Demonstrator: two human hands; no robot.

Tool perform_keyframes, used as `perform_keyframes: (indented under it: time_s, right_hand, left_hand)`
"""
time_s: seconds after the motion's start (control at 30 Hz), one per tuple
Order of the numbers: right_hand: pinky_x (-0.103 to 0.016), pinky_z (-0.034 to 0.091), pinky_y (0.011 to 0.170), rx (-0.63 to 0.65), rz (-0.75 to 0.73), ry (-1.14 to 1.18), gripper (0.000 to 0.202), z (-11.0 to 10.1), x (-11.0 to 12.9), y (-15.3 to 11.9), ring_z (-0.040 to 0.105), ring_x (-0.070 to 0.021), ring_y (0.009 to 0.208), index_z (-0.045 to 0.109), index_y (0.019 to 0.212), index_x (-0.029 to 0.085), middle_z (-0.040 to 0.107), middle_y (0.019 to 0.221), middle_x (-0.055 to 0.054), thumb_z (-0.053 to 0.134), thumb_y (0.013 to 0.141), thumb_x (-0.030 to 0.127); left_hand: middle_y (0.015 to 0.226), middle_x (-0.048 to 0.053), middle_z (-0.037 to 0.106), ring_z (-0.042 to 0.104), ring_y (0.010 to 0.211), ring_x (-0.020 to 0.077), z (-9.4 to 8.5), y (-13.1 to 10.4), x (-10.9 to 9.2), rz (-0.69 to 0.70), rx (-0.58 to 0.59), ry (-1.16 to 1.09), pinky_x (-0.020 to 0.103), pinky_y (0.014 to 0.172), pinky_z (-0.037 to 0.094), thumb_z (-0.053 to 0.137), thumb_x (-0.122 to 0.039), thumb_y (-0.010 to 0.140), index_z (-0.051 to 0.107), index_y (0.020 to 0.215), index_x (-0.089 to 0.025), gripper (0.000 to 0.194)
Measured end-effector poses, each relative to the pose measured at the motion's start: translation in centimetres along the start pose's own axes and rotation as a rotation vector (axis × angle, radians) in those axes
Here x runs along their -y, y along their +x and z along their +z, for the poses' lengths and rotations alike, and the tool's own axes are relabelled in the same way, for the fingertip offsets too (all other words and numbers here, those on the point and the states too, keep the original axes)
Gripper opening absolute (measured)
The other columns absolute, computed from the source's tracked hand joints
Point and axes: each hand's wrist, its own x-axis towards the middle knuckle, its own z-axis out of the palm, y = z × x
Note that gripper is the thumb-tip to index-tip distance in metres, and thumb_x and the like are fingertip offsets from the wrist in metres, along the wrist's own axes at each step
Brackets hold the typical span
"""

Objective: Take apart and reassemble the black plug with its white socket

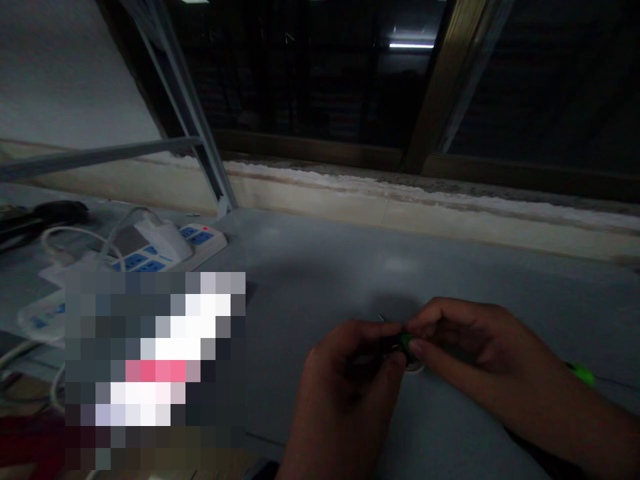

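Both hands meet fingertip to fingertip above the grey tabletop (320,267). Between them is a small green piece (406,341), mostly covered by fingers, its kind too small and dark to tell. My right hand (470,353) pinches it between thumb and index finger. My left hand (350,380) is closed in a pinch on the other side, and whatever its fingertips grip is hidden in shadow. A thin, shiny sliver (382,318) sticks out just beyond the left fingers. Below the fingertips shows part of a pale round edge (415,369).
On the left lies a white power strip (213,245) with blue sockets, a plugged-in adapter (167,240) and looping white cables. A blurred-out patch (155,367) covers the lower left. A bright green object (583,375) shows behind my right wrist. A metal frame post (193,113) stands before the window.
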Motion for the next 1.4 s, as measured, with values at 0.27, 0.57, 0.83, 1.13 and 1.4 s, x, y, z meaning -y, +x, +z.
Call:
perform_keyframes:
  time_s: [0.27,0.57,0.83,1.13,1.4]
  right_hand:
    - [-0.025,0.062,0.075,0.011,-0.033,0.083,0.011,0.0,0.4,0.1,0.076,-0.0185,0.088,0.072,0.094,0.021,0.075,0.090,-0.004,0.069,0.095,0.032]
    - [-0.020,0.058,0.073,0.033,-0.063,0.197,0.005,0.0,0.6,0.1,0.072,-0.0127,0.080,0.076,0.090,0.022,0.075,0.084,0.000,0.075,0.092,0.026]
    - [-0.019,0.057,0.070,-0.026,-0.095,0.148,0.016,-1.3,0.2,0.4,0.070,-0.0121,0.078,0.075,0.100,0.025,0.073,0.085,-0.001,0.065,0.101,0.037]
    - [-0.020,0.053,0.067,-0.428,-0.275,-0.118,0.004,-4.9,-1.6,1.9,0.067,-0.0111,0.073,0.074,0.094,0.025,0.073,0.082,0.000,0.072,0.094,0.028]
    - [-0.030,0.050,0.068,-0.516,-0.264,-0.417,0.008,-7.0,-3.0,2.5,0.068,-0.0180,0.081,0.073,0.095,0.024,0.074,0.090,-0.002,0.069,0.093,0.031]
  left_hand:
    - [0.089,0.002,0.080,0.074,0.082,0.0117,0.0,0.3,-0.9,-0.059,-0.003,-0.110,0.018,0.076,0.058,0.078,-0.014,0.083,0.076,0.096,-0.018,0.013]
    - [0.084,-0.001,0.076,0.070,0.076,0.0104,0.0,0.3,-0.9,-0.030,0.027,-0.187,0.018,0.072,0.057,0.080,-0.015,0.081,0.074,0.091,-0.021,0.013]
    - [0.088,0.002,0.078,0.072,0.083,0.0148,0.2,-0.2,-1.4,-0.087,-0.015,-0.111,0.022,0.077,0.058,0.076,-0.021,0.086,0.077,0.094,-0.021,0.007]
    - [0.081,-0.003,0.076,0.069,0.073,0.0088,0.0,0.0,-1.2,-0.069,-0.108,-0.176,0.015,0.067,0.052,0.072,-0.020,0.091,0.066,0.088,-0.021,0.007]
    - [0.097,0.000,0.078,0.076,0.085,0.0158,-0.1,-0.1,-0.5,-0.142,-0.278,-0.125,0.021,0.072,0.056,0.077,-0.037,0.088,0.067,0.120,-0.029,0.035]
